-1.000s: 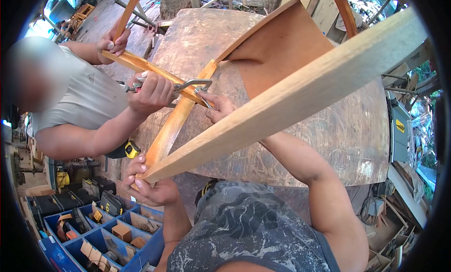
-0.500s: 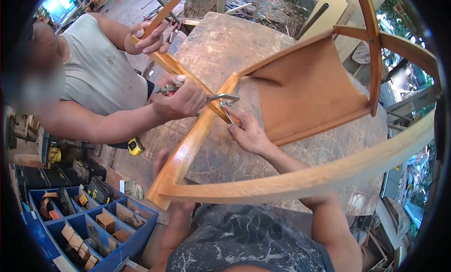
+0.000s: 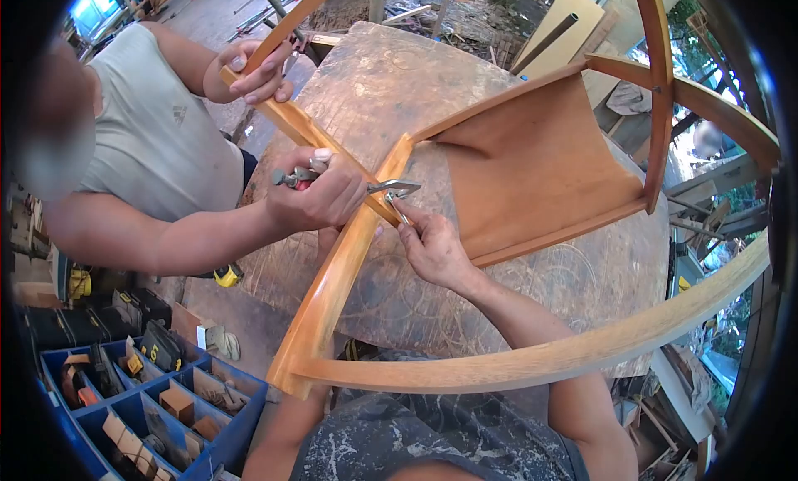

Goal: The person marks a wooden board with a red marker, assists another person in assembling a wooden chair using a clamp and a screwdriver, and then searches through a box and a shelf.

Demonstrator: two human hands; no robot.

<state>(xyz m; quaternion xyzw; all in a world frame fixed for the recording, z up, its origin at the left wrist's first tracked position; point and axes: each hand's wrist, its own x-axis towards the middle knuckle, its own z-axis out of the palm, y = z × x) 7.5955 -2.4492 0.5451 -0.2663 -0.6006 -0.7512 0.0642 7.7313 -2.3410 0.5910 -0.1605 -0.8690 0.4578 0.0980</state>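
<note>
grip closed on a slim silver metal tool [image 3: 402, 214], the right hand [image 3: 434, 247] meets crossed glossy orange-brown wooden bars [image 3: 331, 283] above the worn brown bench [image 3: 391, 78]; a co-worker's hand [image 3: 326, 190] holds a steel locking clamp [image 3: 397, 184], apparently bracing them. left hand [image 3: 329, 242], mostly hidden behind: grip unclear. the grey sleeveless shirt [image 3: 150, 149] bears an unreadable logo [image 3: 179, 114].

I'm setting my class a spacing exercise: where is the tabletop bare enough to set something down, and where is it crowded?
Bare: the far tabletop, between the angled bar and the brown panel; also the near right, between that panel and the pale curved bar. Crowded: the angled bar's lower end, around the clamp, wearer's right hand and another person's hand.
</note>
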